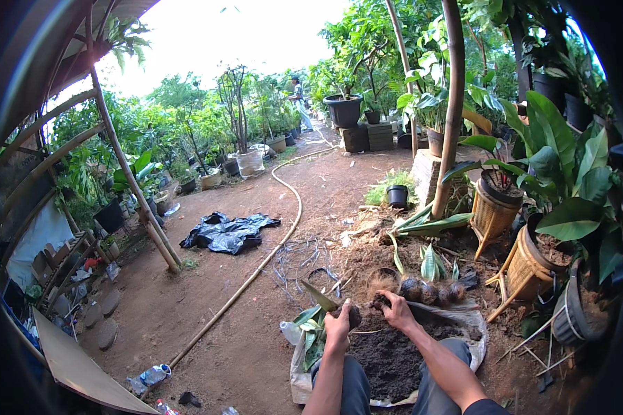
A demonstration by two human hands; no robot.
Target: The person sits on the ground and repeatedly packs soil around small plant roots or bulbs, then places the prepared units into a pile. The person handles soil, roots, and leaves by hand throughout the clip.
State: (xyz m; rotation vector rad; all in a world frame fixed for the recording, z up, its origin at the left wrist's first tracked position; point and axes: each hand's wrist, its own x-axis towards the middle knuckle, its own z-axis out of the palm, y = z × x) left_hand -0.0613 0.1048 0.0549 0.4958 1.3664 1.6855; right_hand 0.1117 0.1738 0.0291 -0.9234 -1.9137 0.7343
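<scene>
My left hand grips a plant cutting with a single broad, pointed leaf and a dark clump of soil or roots at its base. To the right, my right hand pinches a small dark clump in its fingertips. Below both hands, loose dark soil covers a pale plastic sack between my knees. Several variegated leaves lie at the sack's left side. Beyond my right hand sit several round, fibre-wrapped balls and snake plant leaves.
A yellowish hose runs along the ground to my left, past a crumpled black plastic sheet. Plastic bottles lie at lower left. Rattan-clad pots and a wooden post stand at right. Another person stands far off.
</scene>
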